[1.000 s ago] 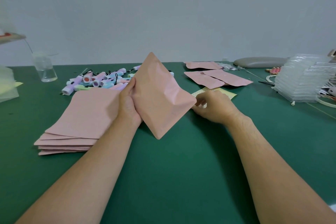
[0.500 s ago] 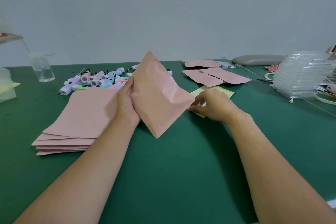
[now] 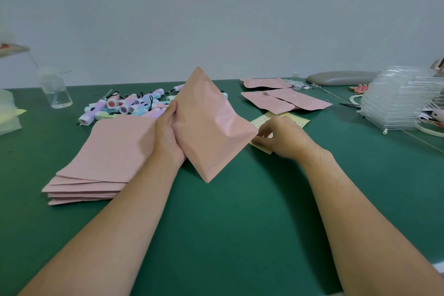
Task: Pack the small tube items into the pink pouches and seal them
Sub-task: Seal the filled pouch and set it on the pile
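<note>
**Pouch up in my left, right hand down on the sheet**

At the far left of the green table stands a clear jar. To its right the tubes lie in a loose pile, pastel purple, blue and green, some with black loops. Just in front of them sits the stack of pink pouches, fanned a little at its near edge.

My left hand grips the pouch by its left edge, thumb on the front and fingers hidden behind. I hold it above the table, tilted with one corner pointing up and one down. It looks puffed, with creases near its right corner.

Just right of that corner, my right hand rests on the yellow sheet, fingers curled down onto it. I cannot tell whether they pinch anything.

Beyond the sheet lie the far pouches, overlapping one another. Further right are a grey pad and a leaning stack of clear trays.
</note>
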Demonstrator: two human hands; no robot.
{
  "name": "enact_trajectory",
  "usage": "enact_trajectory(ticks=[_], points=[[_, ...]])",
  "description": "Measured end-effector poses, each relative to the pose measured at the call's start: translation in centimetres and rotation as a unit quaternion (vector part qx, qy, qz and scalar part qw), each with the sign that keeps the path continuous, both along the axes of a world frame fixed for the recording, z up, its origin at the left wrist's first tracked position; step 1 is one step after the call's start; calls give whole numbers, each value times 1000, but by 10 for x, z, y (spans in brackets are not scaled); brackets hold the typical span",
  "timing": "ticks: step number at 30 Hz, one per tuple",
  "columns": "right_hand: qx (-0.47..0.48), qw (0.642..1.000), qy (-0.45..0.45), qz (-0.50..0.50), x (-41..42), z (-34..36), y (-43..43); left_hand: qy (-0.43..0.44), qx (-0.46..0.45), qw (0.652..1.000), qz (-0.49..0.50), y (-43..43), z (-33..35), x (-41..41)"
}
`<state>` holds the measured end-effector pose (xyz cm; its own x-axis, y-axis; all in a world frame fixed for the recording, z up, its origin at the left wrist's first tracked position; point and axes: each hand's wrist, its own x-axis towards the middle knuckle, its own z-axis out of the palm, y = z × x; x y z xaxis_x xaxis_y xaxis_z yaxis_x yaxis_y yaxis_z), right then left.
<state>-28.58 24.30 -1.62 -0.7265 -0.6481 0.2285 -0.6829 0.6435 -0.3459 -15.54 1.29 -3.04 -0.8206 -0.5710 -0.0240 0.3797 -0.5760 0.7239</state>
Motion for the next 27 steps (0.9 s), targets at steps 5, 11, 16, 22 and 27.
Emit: enact_trajectory(ticks=[5, 11, 16, 22, 27], points=[[-2, 1000, -2, -3, 1, 0, 0, 0, -2, 1000, -2, 0, 0, 0], [20, 1000, 11, -3, 2, 1, 0, -4, -3, 1000, 0, 1, 0, 0], [-10, 999, -44, 30, 1, 2, 6, -2, 1, 1000, -2, 1, 0, 0], [0, 999, -21, 33, -6, -2, 6, -1, -2, 1000, -3, 1, -1, 0], [-11, 999, 11, 41, -6, -4, 7, 1, -2, 1000, -7, 0, -1, 0]])
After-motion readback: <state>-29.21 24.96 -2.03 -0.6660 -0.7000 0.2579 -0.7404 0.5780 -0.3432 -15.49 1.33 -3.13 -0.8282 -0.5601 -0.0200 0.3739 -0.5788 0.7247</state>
